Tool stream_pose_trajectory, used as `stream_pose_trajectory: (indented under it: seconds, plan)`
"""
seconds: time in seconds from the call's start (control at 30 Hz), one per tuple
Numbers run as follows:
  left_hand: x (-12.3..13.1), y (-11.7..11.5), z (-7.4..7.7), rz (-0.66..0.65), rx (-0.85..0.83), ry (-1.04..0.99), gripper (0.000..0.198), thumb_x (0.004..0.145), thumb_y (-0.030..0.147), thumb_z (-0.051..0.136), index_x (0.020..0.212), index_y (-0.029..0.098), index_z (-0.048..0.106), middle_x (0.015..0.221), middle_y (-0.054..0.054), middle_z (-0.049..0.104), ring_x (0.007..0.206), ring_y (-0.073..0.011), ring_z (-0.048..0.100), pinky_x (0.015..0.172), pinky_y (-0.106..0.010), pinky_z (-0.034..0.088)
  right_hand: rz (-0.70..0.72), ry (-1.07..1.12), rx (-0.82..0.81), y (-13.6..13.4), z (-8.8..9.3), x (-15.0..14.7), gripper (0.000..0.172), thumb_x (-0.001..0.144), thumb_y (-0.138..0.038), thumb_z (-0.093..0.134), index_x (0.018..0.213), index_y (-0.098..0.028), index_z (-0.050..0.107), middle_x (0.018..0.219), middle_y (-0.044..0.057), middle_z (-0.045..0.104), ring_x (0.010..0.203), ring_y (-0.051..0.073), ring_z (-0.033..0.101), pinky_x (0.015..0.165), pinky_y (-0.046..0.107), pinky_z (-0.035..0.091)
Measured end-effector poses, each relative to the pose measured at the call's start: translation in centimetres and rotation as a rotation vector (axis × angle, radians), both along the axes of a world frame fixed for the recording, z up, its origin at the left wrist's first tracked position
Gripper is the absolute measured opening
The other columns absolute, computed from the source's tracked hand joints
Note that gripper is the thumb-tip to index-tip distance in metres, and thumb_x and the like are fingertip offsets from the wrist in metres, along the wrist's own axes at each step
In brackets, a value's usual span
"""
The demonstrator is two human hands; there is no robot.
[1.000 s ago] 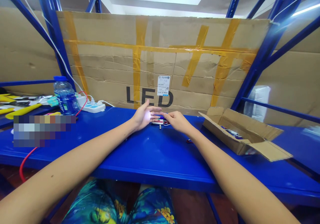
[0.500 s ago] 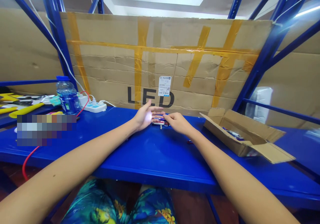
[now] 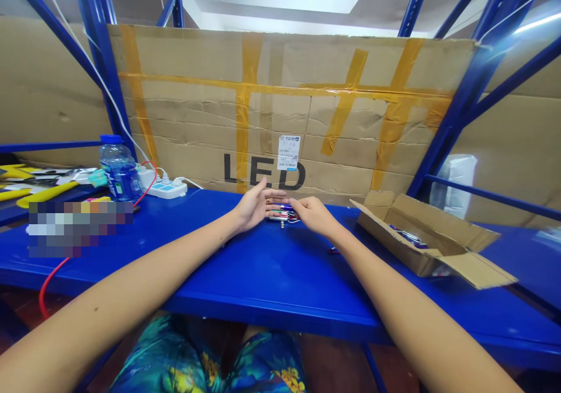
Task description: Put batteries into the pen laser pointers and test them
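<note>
My left hand (image 3: 254, 209) is held on edge over the blue table (image 3: 263, 276), palm turned right and fingers stretched out, with nothing in its grasp. Facing it, my right hand (image 3: 314, 215) pinches a small blue flashlight (image 3: 287, 208) between thumb and forefinger. The flashlight's front end points toward the left palm. Just below the fingers lie several small metal-coloured cylinders (image 3: 277, 218), partly hidden by the hands. A tiny silvery piece (image 3: 283, 225) is beside them. Under my right wrist is a small red item (image 3: 333, 251), mostly covered.
On the right is an open cardboard box (image 3: 394, 244) with small blue and silvery items (image 3: 409, 236) inside. A water bottle (image 3: 119, 171), a white power strip (image 3: 166, 188) and yellow-handled tools (image 3: 48, 194) are on the left. A large cardboard sheet (image 3: 197, 124) stands behind the table.
The bright spot of light on my left palm is gone. Both hands stay nearly in place, and more of the cylinders beneath them shows.
</note>
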State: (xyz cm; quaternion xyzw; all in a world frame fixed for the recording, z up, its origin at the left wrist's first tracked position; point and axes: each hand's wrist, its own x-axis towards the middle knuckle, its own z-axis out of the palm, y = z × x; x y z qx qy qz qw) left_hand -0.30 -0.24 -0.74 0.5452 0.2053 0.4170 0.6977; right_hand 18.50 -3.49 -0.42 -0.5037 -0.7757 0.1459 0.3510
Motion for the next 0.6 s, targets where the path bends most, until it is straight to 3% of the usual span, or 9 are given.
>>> stream_pose_trajectory:
  seconds: [0.23, 0.6]
  plan:
    - [0.05, 0.19, -0.17, -0.016, -0.033, -0.003, 0.066, 0.091, 0.064, 0.033, 0.102, 0.008, 0.066, 0.101, -0.019, 0.068, 0.084, -0.0232, 0.064, 0.078, -0.036, 0.050, -0.091, -0.055, 0.014, -0.10, 0.16, 0.04, 0.054, 0.087, -0.056, 0.042, 0.048, -0.020, 0.031, 0.046, -0.004, 0.027, 0.047, 0.009, 0.024, 0.049, 0.029, 0.017]
    - [-0.28, 0.05, 0.31, -0.016, -0.072, -0.056, 0.069, 0.093, 0.062, 0.027, 0.108, 0.006, 0.064, 0.104, -0.021, 0.068, 0.086, -0.0241, 0.065, 0.077, -0.035, 0.050, -0.103, -0.038, 0.107, -0.46, 0.44, -0.06, 0.057, 0.086, -0.058, 0.043, 0.046, -0.018, 0.035, 0.046, -0.003, 0.026, 0.049, 0.009, 0.024, 0.048, 0.028, 0.014]
